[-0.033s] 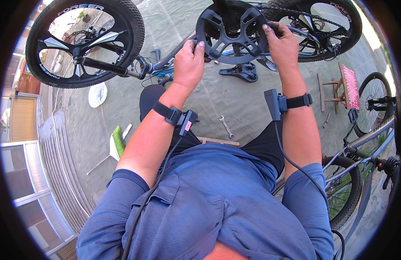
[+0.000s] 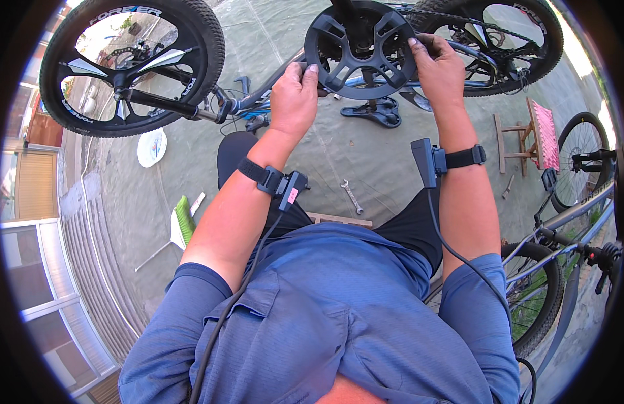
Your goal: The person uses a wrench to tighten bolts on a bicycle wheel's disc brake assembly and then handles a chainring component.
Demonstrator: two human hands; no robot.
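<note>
In front of me a black round chainring guard (image 2: 387, 79) with openings between its spokes sits at the crank of a bicycle. My left hand (image 2: 294, 101) is closed on its left edge, thumb on the near face and the other fingers mostly hidden. On the right edge my right hand (image 2: 439, 71) pinches the rim, its fingertips darkened with grime. A black crank arm (image 2: 352, 23) crosses the upper middle of the guard. The bicycle's chain (image 2: 475, 21) runs off to the right, toward the rear wheel (image 2: 553, 50). Below the guard is a black saddle (image 2: 372, 113).
The front wheel (image 2: 214, 40) stands at upper left. A wrench (image 2: 352, 196) lies on the green-grey ground before me. Left are a white round lid-like thing (image 2: 151, 148) and a green-and-white brush-like thing (image 2: 182, 222). A pink-topped stool (image 2: 545, 135) and another bicycle (image 2: 561, 219) are on the right.
</note>
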